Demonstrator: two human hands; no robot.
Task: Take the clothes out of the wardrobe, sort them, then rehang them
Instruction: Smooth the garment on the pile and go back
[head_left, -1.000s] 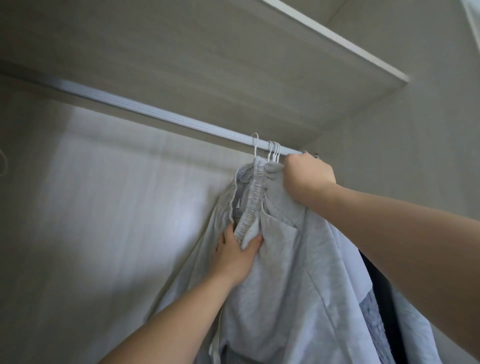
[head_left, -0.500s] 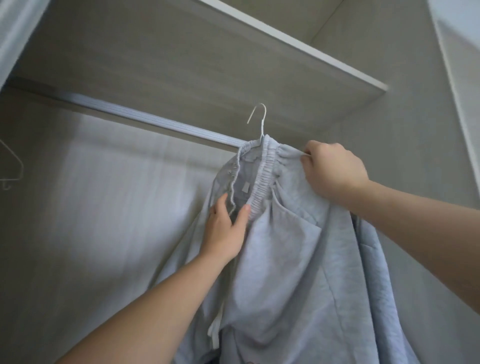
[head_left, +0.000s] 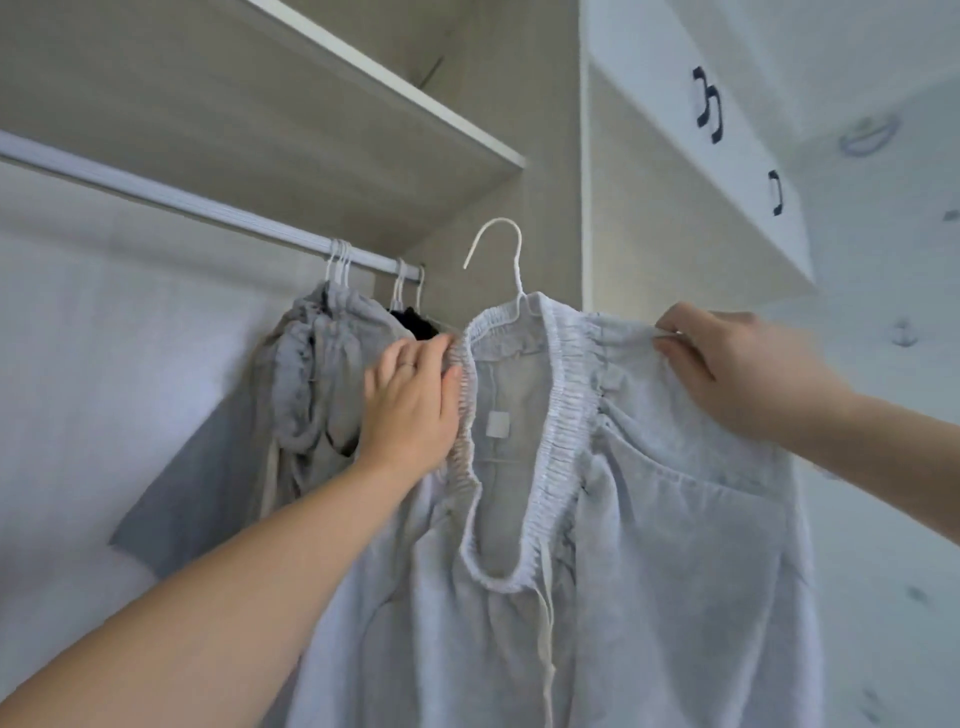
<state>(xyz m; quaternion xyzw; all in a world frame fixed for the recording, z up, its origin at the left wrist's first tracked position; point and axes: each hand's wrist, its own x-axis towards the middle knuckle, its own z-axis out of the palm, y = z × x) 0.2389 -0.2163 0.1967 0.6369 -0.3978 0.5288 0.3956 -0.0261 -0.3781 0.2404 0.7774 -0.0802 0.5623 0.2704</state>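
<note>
Light grey sweatpants (head_left: 649, 545) with an elastic waistband hang on a white wire hanger (head_left: 501, 260), held in the air off the rail. My left hand (head_left: 410, 410) grips the left side of the waistband. My right hand (head_left: 737, 369) pinches the right end of the waistband and hanger. Behind, more grey clothes (head_left: 317, 395) and a dark garment (head_left: 415, 322) stay on white hangers on the silver wardrobe rail (head_left: 208, 208).
A wooden shelf (head_left: 363, 119) runs above the rail. The wardrobe side panel (head_left: 550, 156) stands just behind the hanger hook. White cabinet doors with dark handles (head_left: 709, 104) are at the upper right. The wardrobe's back wall (head_left: 104, 338) shows on the left.
The hanger with the sweatpants has come off the rail and moved right and toward me, out of the wardrobe. Both hands travelled with it; the other clothes stayed on the rail.
</note>
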